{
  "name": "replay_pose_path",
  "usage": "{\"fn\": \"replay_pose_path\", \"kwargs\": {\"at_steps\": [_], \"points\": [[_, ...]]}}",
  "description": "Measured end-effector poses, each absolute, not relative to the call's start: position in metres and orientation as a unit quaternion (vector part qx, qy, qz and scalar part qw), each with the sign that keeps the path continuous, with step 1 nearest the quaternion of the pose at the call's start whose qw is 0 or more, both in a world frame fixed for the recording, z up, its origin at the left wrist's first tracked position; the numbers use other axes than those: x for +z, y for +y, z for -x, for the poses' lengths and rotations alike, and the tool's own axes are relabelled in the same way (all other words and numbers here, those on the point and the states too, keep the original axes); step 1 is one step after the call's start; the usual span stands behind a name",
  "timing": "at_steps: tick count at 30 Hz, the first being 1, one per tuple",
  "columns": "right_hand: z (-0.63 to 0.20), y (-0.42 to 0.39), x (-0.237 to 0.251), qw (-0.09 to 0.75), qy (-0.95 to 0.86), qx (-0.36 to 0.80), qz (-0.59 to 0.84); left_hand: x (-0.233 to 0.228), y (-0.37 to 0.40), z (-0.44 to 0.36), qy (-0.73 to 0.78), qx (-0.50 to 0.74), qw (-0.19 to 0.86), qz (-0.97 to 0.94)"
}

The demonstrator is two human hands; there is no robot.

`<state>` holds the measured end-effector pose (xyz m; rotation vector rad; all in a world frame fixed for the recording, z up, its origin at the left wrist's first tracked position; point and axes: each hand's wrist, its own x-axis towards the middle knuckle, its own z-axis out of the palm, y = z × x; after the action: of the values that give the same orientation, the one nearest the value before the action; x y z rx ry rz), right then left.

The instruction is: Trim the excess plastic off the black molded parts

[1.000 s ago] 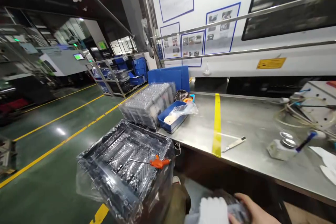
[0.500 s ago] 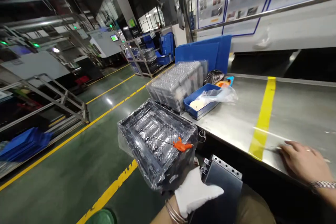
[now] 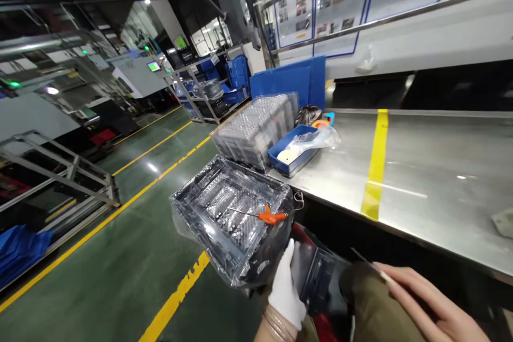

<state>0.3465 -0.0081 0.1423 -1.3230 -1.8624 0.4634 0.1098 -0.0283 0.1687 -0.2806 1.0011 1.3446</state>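
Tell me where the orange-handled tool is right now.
In the head view, the orange-handled tool lies on top of the plastic-wrapped tray, left of centre, just off the steel workbench's near edge and above the gloved left hand.

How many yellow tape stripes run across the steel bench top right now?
1. A single yellow stripe crosses the steel bench from back edge to front edge, right of the blue bin. The bench runs out of frame rightward, so more may be hidden.

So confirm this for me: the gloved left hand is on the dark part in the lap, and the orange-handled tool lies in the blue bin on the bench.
Not the bin. In the head view the orange-handled tool lies on the plastic-wrapped tray beside the bench. The blue bin holds a clear bag. The gloved left hand is on the dark part.
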Motion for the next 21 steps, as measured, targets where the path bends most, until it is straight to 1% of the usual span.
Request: {"fn": "replay_pose_path", "kwargs": {"at_steps": [2,5,10,12,16,18,21], "points": [[-0.325,-0.022,0.157,0.418,-0.731,0.185,0.506,0.171,-0.033,-0.112,0.448,0.588,0.659,0.137],[-0.307,-0.029,0.173,0.434,-0.733,0.205,0.481,0.171,-0.04,-0.113,0.444,0.577,0.679,0.093],[-0.303,-0.031,0.18,0.469,-0.768,0.246,0.36,0.149,-0.045,-0.107,0.478,0.574,0.664,-0.021],[-0.306,-0.03,0.185,0.485,-0.761,0.23,0.366,0.139,-0.042,-0.099,0.451,0.578,0.68,-0.015],[-0.319,-0.027,0.2,0.531,-0.72,0.172,0.412,0.138,-0.037,-0.084,0.309,0.567,0.76,0.076],[-0.327,-0.032,0.203,0.503,-0.724,0.199,0.427,0.144,-0.036,-0.08,0.294,0.551,0.776,0.089],[-0.333,-0.05,0.194,0.434,-0.716,0.245,0.488,0.154,-0.036,-0.079,0.371,0.515,0.773,0.004]]}}
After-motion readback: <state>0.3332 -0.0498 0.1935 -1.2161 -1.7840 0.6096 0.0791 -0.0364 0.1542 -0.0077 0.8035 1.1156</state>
